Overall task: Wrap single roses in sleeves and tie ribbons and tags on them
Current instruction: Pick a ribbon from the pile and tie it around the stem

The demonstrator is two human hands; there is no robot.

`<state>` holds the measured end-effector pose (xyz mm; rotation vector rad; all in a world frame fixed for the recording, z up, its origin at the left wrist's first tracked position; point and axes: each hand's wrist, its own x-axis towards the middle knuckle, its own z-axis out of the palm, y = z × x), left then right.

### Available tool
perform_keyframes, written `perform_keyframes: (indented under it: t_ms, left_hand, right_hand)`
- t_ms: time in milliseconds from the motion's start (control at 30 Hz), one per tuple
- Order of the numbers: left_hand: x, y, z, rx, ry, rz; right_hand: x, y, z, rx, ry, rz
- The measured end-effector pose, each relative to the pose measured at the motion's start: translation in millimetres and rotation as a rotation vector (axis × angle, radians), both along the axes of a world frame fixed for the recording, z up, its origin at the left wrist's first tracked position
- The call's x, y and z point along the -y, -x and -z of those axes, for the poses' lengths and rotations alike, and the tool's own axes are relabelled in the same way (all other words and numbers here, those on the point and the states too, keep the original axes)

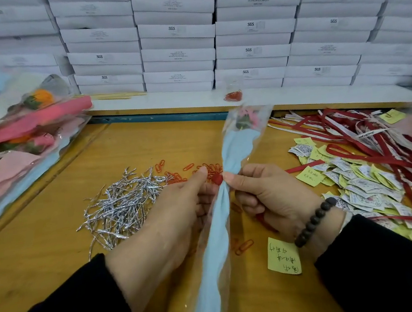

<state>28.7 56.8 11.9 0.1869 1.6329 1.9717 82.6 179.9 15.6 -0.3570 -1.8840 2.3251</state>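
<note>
Head view: sleeved rose [221, 205] is held above the counter [56, 249], long axis running 6 to 12 o'clock, bloom at 12. Left hand [177, 210] and right hand [268, 195] both pinch its cinched neck, at 9 and 3 o'clock of it, equally near. A bit of red ribbon [217, 179] sits at the pinch; tying looks in progress.

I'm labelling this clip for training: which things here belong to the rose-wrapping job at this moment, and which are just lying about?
In use:
- sleeved rose, gripped by left hand and right hand
- red ribbon at its neck

Lying about:
- silver twist ties
- red paper clips
- loose ribbons
- tags
- yellow note
- finished roses
- white boxes
</note>
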Motion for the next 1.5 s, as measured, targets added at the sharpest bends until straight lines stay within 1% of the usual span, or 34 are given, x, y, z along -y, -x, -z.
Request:
perform_keyframes:
  t_ms: [67,200,333,467,600,700,833,967,1033,1133,1367,1500]
  left_hand:
    - [0.3,0.3,-0.3,0.004,0.005,0.030]
    - [0.8,1.6,1.2,0.012,-0.045,0.060]
    - [3.2,4.1,0.9,-0.020,-0.130,0.076]
    - [4.0,6.9,-0.2,-0.027,-0.163,-0.040]
    - [5.6,9.7,-2.3,-0.156,-0.164,-0.158]
    - [9.4,14.7,-4.3,-0.221,-0.183,-0.220]
    - [12.0,19.0,-3.9,-0.297,-0.137,-0.248]
    - [10.9,19.4,-0.1,-0.310,-0.075,-0.149]
    - [10.1,19.2,2.9,-0.309,-0.020,-0.058]
    - [9.9,18.2,3.5,-0.358,0.077,0.072]
    - [13.3,23.0,2.6,-0.488,0.140,0.149]
    - [14.7,25.9,3.0,-0.533,0.207,0.210]
  right_hand:
    - [-1.0,-1.7,-1.7,0.004,-0.001,-0.016]
    - [-1.0,-3.8,-4.4,0.007,-0.046,-0.070]
    - [-0.6,-4.5,-3.2,0.006,-0.107,-0.113]
    - [-1.4,-3.5,-0.3,0.040,-0.160,-0.098]
    - [-4.0,-3.0,2.6,0.116,-0.226,-0.064]
    - [-5.1,-2.4,3.1,0.174,-0.340,-0.065]
    - [-3.0,-1.2,4.3,0.177,-0.399,-0.060]
    - [-2.8,-0.5,4.7,0.172,-0.380,-0.071]
    - [-2.7,-0.4,3.7,0.175,-0.378,-0.083]
    - [-2.8,-0.7,3.4,0.189,-0.384,-0.096]
    - [-0.5,-1.1,3.1,0.208,-0.414,-0.128]
    - [3.2,-0.8,1.6,0.232,-0.487,-0.127]
